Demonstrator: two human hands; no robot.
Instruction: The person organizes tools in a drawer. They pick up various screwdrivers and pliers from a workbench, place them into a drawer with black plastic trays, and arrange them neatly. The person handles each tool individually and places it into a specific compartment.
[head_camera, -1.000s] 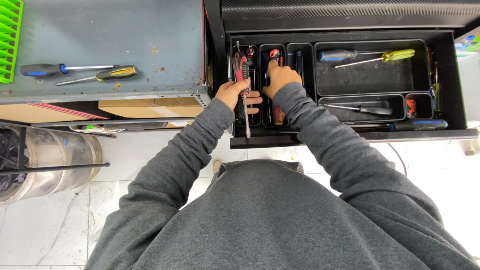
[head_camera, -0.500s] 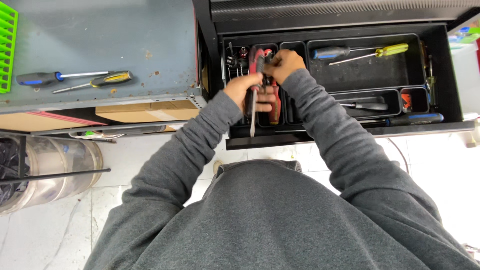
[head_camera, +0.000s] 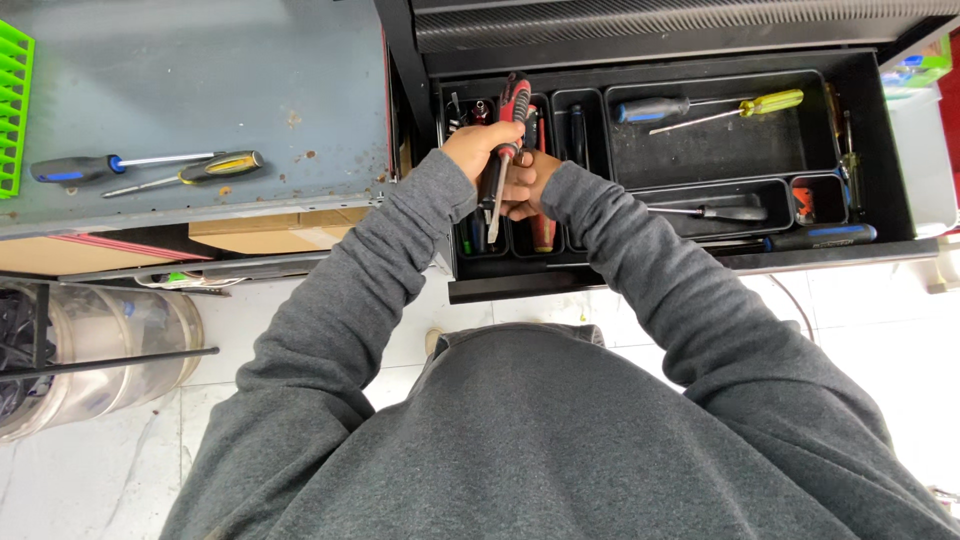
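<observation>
- The left hand (head_camera: 478, 150) has its fingers wrapped round a red-and-black-handled screwdriver (head_camera: 505, 140), which is lifted above the open black drawer (head_camera: 890, 150), handle up and shaft pointing down toward the person.
- The right hand (head_camera: 525, 185) sits just beside the left, touching the tool's shaft; its fingers curl loosely there, though whether they pinch the shaft cannot be told.
- The step in hand looks like picking a tool out of the narrow left compartments of the drawer's organiser tray (head_camera: 720, 150).
- The wide compartment holds a blue-handled screwdriver (head_camera: 655, 107) and a yellow-handled screwdriver (head_camera: 765, 102).
- On the grey worktop (head_camera: 220, 80), well apart to the left, lie two more screwdrivers (head_camera: 150, 168) side by side near a green rack (head_camera: 12, 110).
- The next move likely calls for a firm one-handed hold and clearing the drawer's edge without snagging neighbouring tools.
</observation>
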